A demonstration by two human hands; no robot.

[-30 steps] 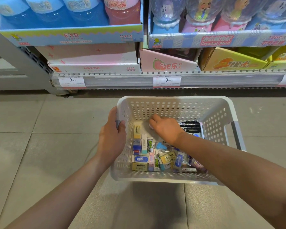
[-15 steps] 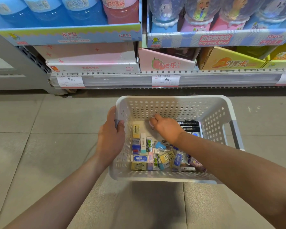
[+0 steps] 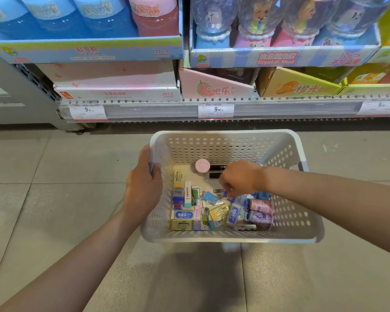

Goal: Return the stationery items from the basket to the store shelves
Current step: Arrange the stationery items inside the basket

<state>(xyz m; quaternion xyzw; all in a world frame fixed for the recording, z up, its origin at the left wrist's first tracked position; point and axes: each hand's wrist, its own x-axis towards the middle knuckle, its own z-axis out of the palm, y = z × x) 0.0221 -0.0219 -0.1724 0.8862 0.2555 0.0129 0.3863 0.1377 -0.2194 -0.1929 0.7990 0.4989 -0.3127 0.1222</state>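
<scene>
One white basket (image 3: 232, 145), two hands on it. Inside: one round pink tub (image 3: 202, 165) at 12 o'clock, two patterned rolls (image 3: 260, 211) at 4 o'clock, and too many small eraser boxes (image 3: 185, 218) to count exactly. Three price tags (image 3: 216, 109) on the shelf.

Soft, even indoor light from overhead – bright enough, with muted colour. A broad, diffuse shadow lies on the floor tiles (image 3: 43, 199) under the white basket (image 3: 232, 239). Pale glare washes the clear domes (image 3: 263, 12) on the top shelf. The wide lens bows the shelf rail (image 3: 158, 110) and stretches the frame edges – corners slightly soft.
</scene>
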